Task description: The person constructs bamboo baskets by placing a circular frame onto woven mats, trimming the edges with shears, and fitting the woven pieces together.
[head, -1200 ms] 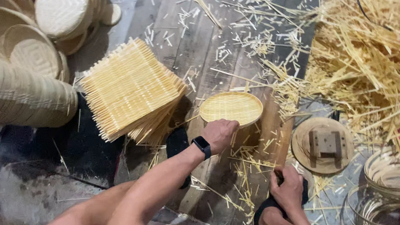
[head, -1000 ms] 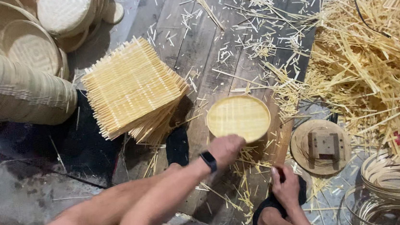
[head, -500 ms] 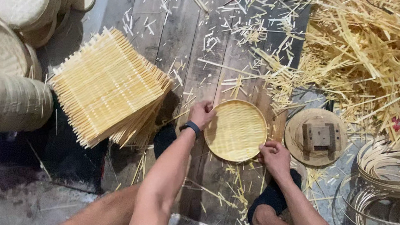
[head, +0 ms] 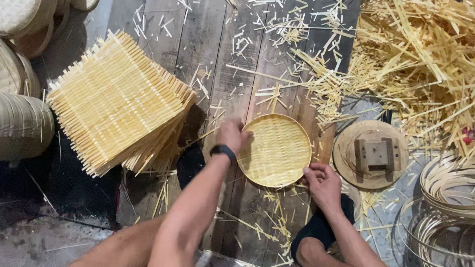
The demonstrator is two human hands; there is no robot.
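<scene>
Since a second ago: tray (head: 274, 150) turned from tilted to flat on the plank floor (head: 196, 51); left hand (head: 232, 135) moved from the tray's near side to its left rim; right hand (head: 322, 182) moved up to the lower right rim

Item 1. Round woven tray, one. Lies flat on the planks, between both hands, just left of a disc (head: 371, 154)

Item 2. Left hand, one. Fingers curled over the tray's left edge, gripping it; black band (head: 223, 151) on the wrist

Item 3. Right hand, one. Fingers half closed, pinching the tray's lower right rim

Item 4. Square woven mats (head: 115, 102), one fanned stack; count of sheets cannot be told. Lies left of the tray, apart from it

Item 5. Round wooden disc with a block on top, one. Just right of the tray, near the right hand

Item 6. Bamboo strips (head: 436, 47), one loose heap, upper right; short offcuts scattered over the planks

Item 7. Coiled hoops (head: 471, 187), several nested, lower right; exact count unclear

Item 8. Finished baskets (head: 1, 120), stacked along the left edge; at least four round pieces visible, partly cut off by the frame
</scene>
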